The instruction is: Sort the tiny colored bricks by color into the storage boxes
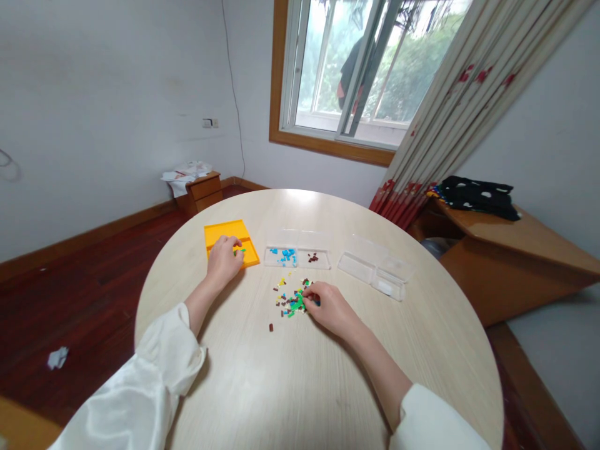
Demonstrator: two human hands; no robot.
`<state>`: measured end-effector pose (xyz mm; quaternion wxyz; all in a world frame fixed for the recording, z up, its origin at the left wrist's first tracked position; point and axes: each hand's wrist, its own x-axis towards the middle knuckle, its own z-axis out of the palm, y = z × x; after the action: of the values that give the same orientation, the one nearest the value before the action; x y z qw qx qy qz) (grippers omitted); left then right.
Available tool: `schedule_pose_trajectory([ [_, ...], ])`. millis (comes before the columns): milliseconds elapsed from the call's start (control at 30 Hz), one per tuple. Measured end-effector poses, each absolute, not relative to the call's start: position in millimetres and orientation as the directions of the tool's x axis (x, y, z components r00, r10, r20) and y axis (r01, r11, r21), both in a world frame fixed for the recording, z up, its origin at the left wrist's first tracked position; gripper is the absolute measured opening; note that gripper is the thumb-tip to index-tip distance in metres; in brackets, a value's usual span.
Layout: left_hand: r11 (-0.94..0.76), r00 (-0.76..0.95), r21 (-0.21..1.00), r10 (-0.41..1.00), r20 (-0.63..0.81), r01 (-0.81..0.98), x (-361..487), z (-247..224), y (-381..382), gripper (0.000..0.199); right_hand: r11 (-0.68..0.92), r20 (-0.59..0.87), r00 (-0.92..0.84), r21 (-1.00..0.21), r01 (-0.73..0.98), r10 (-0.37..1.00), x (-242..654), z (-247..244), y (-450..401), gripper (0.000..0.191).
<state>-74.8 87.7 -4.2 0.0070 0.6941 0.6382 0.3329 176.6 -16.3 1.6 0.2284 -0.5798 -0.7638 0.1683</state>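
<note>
My left hand [226, 259] is over the yellow box [225, 231], its fingers curled round small green bricks [242, 250] at the fingertips. At the loose pile my right hand [328, 306] pinches a green brick [300, 301] between thumb and fingertips; part of the grip is hidden. Mixed small bricks [284, 303] in brown, green, yellow, blue and white lie spread about it. One brown brick [270, 327] sits apart, nearer to me. Beyond the pile stands an open clear box [297, 265], with blue bricks [284, 255] in its left compartment and brown bricks [312, 257] in its right.
Another open clear box [374, 278] stands on the right of the round table [262, 387]. A small cabinet [201, 190] with papers is by the left wall. At the right, a wooden desk [529, 250] bears dark cloth. A person [354, 72] shows through the window.
</note>
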Motion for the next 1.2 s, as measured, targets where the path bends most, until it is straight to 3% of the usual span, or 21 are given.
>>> schedule_pose_trajectory([
  [167,-0.441,0.122,0.524,0.836,0.535,0.728,-56.1,-1.0,74.3,0.012,0.257,0.147,-0.211,-0.512,0.819,0.966,172.0,1.7,-16.0,0.014],
  [333,-0.663,0.37,0.539,0.743,0.558,0.519,-27.6,4.3,45.2,0.01,0.264,0.173,-0.203,-0.508,0.82,0.964,171.0,2.4,-16.2,0.015],
  [433,-0.735,0.488,0.535,0.678,0.55,0.417,-17.6,4.3,34.8,0.007,0.263,0.199,-0.18,-0.567,0.781,0.963,171.3,3.6,-15.6,0.014],
  [667,-0.805,0.581,0.486,0.587,0.564,0.341,-12.1,-0.7,31.4,0.011,0.168,0.156,-0.064,-0.875,0.454,0.986,165.6,3.1,-13.7,0.018],
  [933,-0.835,0.615,0.45,0.543,0.572,0.318,-7.6,3.4,26.2,0.013,0.071,0.056,-0.083,-0.981,0.181,0.995,162.3,-0.9,-11.0,0.021],
  [1067,-0.818,0.607,0.468,0.567,0.557,0.335,-7.7,1.6,26.9,0.013,0.094,0.076,-0.094,-0.973,0.21,0.993,164.1,-0.2,-11.2,0.023],
  [1200,-0.786,0.538,0.485,0.616,0.575,0.383,-12.7,2.5,32.3,0.013,0.171,0.153,-0.077,-0.881,0.441,0.985,166.1,-0.2,-12.9,0.02],
])
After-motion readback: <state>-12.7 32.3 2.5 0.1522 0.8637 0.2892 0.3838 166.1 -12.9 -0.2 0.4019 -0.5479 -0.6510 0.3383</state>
